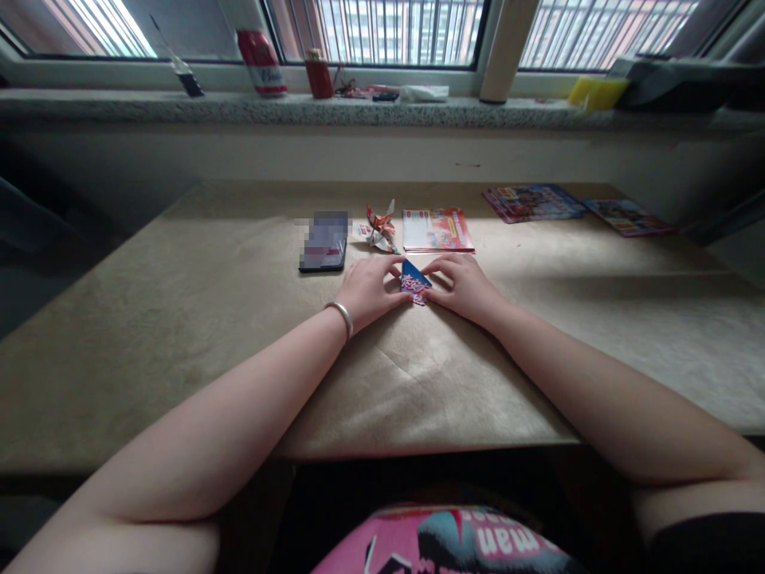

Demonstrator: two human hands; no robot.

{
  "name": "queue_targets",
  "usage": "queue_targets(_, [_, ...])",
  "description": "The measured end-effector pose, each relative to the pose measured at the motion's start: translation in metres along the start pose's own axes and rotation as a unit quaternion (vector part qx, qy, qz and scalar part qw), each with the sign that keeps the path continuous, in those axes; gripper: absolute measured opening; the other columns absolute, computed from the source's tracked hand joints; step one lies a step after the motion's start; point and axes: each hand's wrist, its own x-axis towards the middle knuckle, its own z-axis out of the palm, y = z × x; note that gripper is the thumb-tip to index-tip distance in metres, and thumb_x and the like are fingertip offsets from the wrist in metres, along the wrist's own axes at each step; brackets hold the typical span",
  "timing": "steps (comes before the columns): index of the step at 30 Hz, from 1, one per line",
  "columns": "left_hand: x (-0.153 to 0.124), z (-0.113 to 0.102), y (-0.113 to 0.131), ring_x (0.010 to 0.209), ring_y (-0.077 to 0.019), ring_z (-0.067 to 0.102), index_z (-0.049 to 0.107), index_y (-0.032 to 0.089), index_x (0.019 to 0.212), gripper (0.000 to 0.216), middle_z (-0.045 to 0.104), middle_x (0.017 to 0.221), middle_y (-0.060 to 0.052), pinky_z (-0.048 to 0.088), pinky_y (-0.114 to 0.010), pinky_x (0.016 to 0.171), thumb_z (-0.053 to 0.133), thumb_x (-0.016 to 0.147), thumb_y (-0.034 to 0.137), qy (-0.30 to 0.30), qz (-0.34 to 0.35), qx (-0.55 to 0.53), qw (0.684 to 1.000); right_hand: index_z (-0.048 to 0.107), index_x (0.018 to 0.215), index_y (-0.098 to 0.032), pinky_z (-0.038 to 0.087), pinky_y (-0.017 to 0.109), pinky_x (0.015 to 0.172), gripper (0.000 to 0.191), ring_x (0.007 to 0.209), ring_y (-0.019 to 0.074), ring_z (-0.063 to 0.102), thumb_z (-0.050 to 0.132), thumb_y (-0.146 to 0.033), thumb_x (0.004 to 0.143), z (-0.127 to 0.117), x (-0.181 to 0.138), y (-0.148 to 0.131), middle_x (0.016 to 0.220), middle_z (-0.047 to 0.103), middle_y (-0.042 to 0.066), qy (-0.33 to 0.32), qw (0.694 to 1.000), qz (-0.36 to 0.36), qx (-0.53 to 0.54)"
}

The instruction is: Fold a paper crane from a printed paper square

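A small folded piece of printed paper [414, 282], blue and red, lies on the brown paper-covered table [209, 319]. My left hand [371, 288], with a silver bangle on its wrist, presses on the paper's left side with bent fingers. My right hand [464, 285] pinches its right side. Just beyond my hands sits a finished folded paper figure [381, 228], with a stack of red printed sheets [436, 230] to its right.
A dark phone [323, 242] lies left of the paper figure. Two more printed leaflets [531, 202] [627, 216] lie at the far right. The windowsill holds a red can [261, 63], a red cup [319, 77], a yellow sponge [594, 92] and small items.
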Motion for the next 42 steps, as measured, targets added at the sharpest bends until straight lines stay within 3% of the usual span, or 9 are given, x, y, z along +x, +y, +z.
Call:
queue_targets(3, [0.0, 0.001, -0.001, 0.1, -0.0242, 0.061, 0.044, 0.02, 0.136, 0.083, 0.07, 0.099, -0.004, 0.044, -0.041, 0.092, 0.083, 0.065, 0.039, 0.033, -0.015, -0.031, 0.999, 0.067, 0.093, -0.022, 0.041, 0.043, 0.096, 0.025, 0.106, 0.0259, 0.055, 0.074, -0.035, 0.073, -0.001, 0.001, 0.0, 0.103, 0.066, 0.008, -0.002, 1.0, 0.012, 0.016])
queue_targets(5, [0.001, 0.001, 0.0, 0.096, -0.0234, 0.061, 0.055, 0.021, 0.123, 0.066, 0.069, 0.096, -0.004, 0.045, -0.039, 0.089, 0.081, 0.067, 0.04, 0.019, -0.002, -0.022, 1.0, 0.065, 0.09, -0.021, 0.042, 0.042, 0.092, 0.023, 0.102, 0.0253, 0.055, 0.075, -0.033, 0.073, -0.001, 0.001, -0.001, 0.098, 0.066, 0.007, -0.001, 1.0, 0.016, 0.023])
queue_targets(8, [0.003, 0.001, -0.001, 0.092, -0.0223, 0.059, 0.066, 0.019, 0.089, 0.028, 0.067, 0.092, -0.004, 0.045, -0.037, 0.085, 0.075, 0.074, 0.041, -0.023, 0.045, 0.01, 0.999, 0.063, 0.087, -0.021, 0.045, 0.039, 0.086, 0.019, 0.097, 0.0241, 0.056, 0.073, -0.03, 0.073, 0.0, 0.001, 0.0, 0.094, 0.066, 0.006, 0.003, 0.999, 0.01, 0.04])
queue_targets(10, [0.005, 0.002, -0.003, 0.092, -0.0221, 0.058, 0.067, 0.019, 0.082, 0.022, 0.066, 0.091, -0.005, 0.045, -0.037, 0.086, 0.073, 0.077, 0.039, -0.028, 0.065, 0.023, 0.997, 0.063, 0.084, -0.022, 0.045, 0.038, 0.084, 0.015, 0.093, 0.0228, 0.056, 0.072, -0.029, 0.075, -0.001, 0.001, 0.0, 0.092, 0.066, 0.006, 0.006, 0.999, -0.007, 0.052])
queue_targets(16, [0.009, 0.004, -0.009, 0.091, -0.0199, 0.059, 0.073, 0.02, 0.089, 0.014, 0.069, 0.091, -0.005, 0.044, -0.034, 0.088, 0.069, 0.082, 0.032, -0.03, 0.089, 0.007, 0.996, 0.066, 0.08, -0.021, 0.045, 0.034, 0.079, 0.005, 0.079, 0.0192, 0.057, 0.065, -0.026, 0.082, -0.001, 0.004, 0.002, 0.077, 0.065, 0.003, -0.013, 0.996, -0.081, 0.025])
queue_targets(22, [0.01, 0.005, -0.013, 0.089, -0.019, 0.061, 0.075, 0.021, 0.089, 0.013, 0.072, 0.092, -0.005, 0.045, -0.034, 0.087, 0.068, 0.083, 0.031, -0.013, 0.127, 0.018, 0.992, 0.072, 0.088, -0.019, 0.046, 0.036, 0.086, 0.016, 0.088, 0.0212, 0.059, 0.058, -0.027, 0.088, -0.003, 0.004, 0.004, 0.09, 0.071, 0.007, -0.031, 0.988, -0.146, -0.033])
queue_targets(35, [0.002, -0.008, -0.005, 0.088, -0.0189, 0.06, 0.077, 0.026, 0.091, 0.02, 0.073, 0.098, -0.002, 0.045, -0.034, 0.085, 0.056, 0.089, 0.027, -0.039, 0.207, 0.093, 0.973, 0.076, 0.102, -0.023, 0.047, 0.034, 0.082, 0.028, 0.09, 0.0211, 0.061, 0.052, -0.02, 0.089, -0.016, -0.006, -0.013, 0.101, 0.073, 0.005, -0.091, 0.969, -0.177, -0.144])
queue_targets(42, [-0.003, -0.02, 0.005, 0.093, -0.0208, 0.061, 0.075, 0.028, 0.101, 0.028, 0.073, 0.102, -0.002, 0.041, -0.04, 0.092, 0.05, 0.089, 0.023, -0.058, 0.251, 0.183, 0.949, 0.075, 0.107, -0.027, 0.044, 0.036, 0.081, 0.029, 0.092, 0.0223, 0.061, 0.051, -0.024, 0.091, -0.026, -0.005, -0.019, 0.102, 0.073, 0.006, -0.121, 0.95, -0.191, -0.215])
